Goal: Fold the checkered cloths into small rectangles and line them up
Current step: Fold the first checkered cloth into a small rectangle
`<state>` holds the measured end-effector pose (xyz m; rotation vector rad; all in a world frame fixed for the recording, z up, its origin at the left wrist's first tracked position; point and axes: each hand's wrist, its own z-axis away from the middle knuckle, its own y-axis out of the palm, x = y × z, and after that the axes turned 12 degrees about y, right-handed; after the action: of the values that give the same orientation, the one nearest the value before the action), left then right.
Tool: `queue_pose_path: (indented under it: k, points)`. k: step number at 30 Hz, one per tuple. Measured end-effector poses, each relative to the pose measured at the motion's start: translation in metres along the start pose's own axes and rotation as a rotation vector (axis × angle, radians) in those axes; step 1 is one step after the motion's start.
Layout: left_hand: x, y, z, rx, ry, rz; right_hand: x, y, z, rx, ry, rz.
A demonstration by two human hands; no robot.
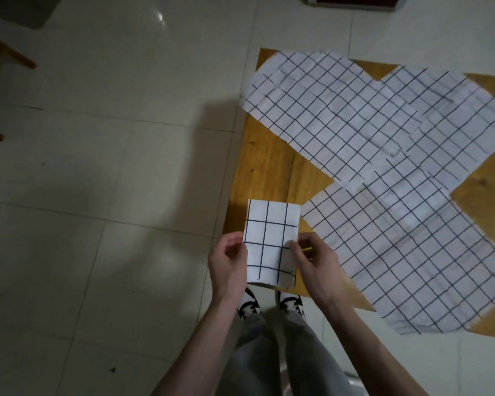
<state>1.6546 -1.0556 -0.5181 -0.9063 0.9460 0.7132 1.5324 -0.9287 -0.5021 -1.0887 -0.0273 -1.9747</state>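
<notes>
Two hands: left hand (228, 264) and right hand (316, 262) pinching folded checkered cloth (270, 241) at its side edges
Unfolded checkered cloths (383, 167): spread overlapping on wooden table (269, 167)

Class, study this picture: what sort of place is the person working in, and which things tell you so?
Probably an indoor room at home, though that is uncertain: a glossy tiled floor, a low wooden table spread with checkered cloths, and a wooden furniture leg at the left edge.
</notes>
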Motion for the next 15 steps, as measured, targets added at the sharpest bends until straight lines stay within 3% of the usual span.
queue_pose_path:
  k: [8,15]
  points:
    - [0.076,0.007,-0.036,0.023,-0.018,-0.062,-0.052,0.055,-0.048,-0.04,0.054,0.101]
    - [0.103,0.015,-0.036,0.035,-0.003,-0.196,-0.075,0.069,-0.057,-0.076,0.12,0.155]
